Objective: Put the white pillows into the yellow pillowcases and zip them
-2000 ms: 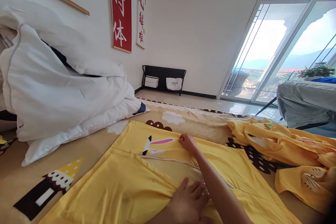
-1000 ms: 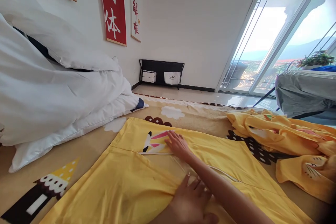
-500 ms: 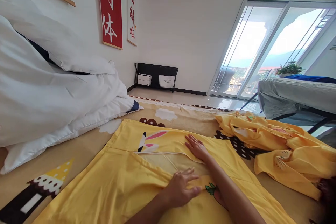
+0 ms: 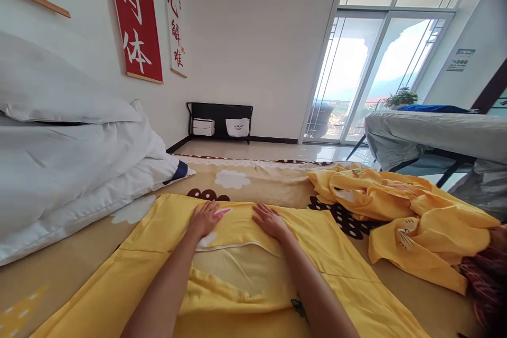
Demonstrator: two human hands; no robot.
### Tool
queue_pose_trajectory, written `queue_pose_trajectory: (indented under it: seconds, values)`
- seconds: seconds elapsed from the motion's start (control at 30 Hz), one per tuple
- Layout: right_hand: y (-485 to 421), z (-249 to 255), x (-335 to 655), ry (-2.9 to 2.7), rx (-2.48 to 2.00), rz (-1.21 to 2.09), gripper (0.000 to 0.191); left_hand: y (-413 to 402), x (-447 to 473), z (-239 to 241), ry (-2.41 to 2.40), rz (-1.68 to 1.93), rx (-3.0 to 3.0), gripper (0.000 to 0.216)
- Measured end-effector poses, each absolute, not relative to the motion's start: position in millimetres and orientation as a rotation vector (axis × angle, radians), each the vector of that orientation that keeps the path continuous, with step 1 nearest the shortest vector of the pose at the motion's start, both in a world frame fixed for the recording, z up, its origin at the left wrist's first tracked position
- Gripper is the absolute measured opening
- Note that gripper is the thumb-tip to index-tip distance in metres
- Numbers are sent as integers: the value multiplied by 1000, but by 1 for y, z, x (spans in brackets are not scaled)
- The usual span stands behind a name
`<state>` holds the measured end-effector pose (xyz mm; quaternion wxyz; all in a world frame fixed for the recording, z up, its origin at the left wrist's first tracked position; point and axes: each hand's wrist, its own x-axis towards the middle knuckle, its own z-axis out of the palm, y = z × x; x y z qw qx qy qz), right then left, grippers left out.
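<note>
A yellow pillowcase-like cloth with a rabbit print and a white-edged opening lies spread out flat before me. My left hand rests palm down on its far part, over the rabbit print, fingers stretched out. To its right, my right hand also lies flat on the cloth near the far edge, fingers spread. Between my forearms the opening gapes, showing a paler inner layer. A green leaf print is partly covered by my right forearm.
A patterned beige sheet lies underneath. White bedding is heaped at left, and crumpled yellow fabric lies at right. Beyond stand a black rack and a table with a grey cover. Dark reddish fabric shows at the right edge.
My left hand has moved forward from the opening onto the rabbit print and now lies flat. My right hand stays on the far part. The view has turned right.
</note>
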<state>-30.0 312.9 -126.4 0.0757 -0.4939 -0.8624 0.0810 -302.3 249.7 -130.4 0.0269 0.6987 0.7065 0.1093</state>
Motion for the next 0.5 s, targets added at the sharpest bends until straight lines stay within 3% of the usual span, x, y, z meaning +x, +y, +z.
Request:
queue_pose_trajectory:
  seconds: [0.27, 0.37, 0.5]
  values:
    - [316, -121, 113, -2230, -2090, 142, 59, 223, -430, -116, 2661, 351, 1717, 58]
    - [306, -109, 79, -2179, -2088, 60, 57, 226, -393, -105, 2617, 411, 1906, 52]
    - [290, -105, -30, -2450, -1667, 66, 52, 246, -286, -103, 2066, 341, 2411, 53]
